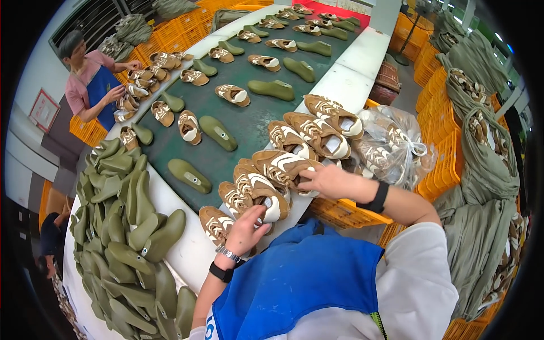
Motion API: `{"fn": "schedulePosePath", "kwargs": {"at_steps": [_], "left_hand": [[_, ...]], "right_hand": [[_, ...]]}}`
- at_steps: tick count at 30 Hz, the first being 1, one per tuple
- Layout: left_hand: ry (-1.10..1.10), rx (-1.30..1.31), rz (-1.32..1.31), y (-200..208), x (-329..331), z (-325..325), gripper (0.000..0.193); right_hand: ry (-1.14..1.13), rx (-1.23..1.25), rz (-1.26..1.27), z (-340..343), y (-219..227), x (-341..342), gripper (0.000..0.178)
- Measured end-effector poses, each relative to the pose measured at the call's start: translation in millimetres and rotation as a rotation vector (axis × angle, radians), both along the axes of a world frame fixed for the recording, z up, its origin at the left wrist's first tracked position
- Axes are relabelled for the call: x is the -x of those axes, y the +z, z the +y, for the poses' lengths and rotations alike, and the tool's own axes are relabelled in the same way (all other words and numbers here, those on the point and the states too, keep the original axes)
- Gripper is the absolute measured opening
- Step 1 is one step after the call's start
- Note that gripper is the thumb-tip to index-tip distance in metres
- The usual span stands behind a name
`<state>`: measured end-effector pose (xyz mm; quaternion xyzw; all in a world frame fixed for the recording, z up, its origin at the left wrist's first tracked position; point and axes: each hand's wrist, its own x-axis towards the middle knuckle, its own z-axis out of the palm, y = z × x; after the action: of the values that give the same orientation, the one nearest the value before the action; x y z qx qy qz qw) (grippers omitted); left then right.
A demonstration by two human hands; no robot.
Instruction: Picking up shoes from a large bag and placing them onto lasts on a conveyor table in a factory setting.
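Observation:
Brown sneakers with white stripes and white laces stand in a row along the white table edge in front of me. My left hand [245, 231] grips the heel of one brown sneaker [253, 182] near the front of the row. Its fingers close around the collar. At the neighbouring brown sneaker [277, 162], my right hand [330, 182] has its fingertips on the heel and opening; part of the grip is hidden. Farther along the edge, more brown sneakers [317, 133] sit close together.
A green conveyor belt [164, 153] carries single sneakers and green shoe lasts [217, 133]. Many lasts are heaped [122, 238] at left. Across the belt, a co-worker [93, 85] handles sneakers. A clear bag of sneakers [391, 144] and orange crates [439, 164] stand at right.

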<state>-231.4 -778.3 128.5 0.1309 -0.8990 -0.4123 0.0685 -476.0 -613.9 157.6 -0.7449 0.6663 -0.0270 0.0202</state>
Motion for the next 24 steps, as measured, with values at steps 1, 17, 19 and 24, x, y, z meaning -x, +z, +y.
{"fn": "schedulePosePath", "kwargs": {"at_steps": [1,17,19,24], "left_hand": [[-0.031,-0.135,-0.070,-1.4,2.0,2.2,0.043],[0.331,-0.972,0.813,60.9,-1.2,-75.6,0.059],[0.504,-0.608,0.512,54.1,-9.5,-90.8,0.030],[0.747,-0.898,0.561,34.7,-8.6,-87.0,0.028]], "right_hand": [[0.013,0.000,0.004,0.3,-16.1,8.2,0.032],[-0.348,-0.086,-2.642,-31.8,-0.8,-38.1,0.050],[-0.353,-0.188,-2.676,-37.1,-6.2,-45.7,0.050],[-0.061,-0.577,-2.944,-47.3,-17.9,-53.6,0.049]]}}
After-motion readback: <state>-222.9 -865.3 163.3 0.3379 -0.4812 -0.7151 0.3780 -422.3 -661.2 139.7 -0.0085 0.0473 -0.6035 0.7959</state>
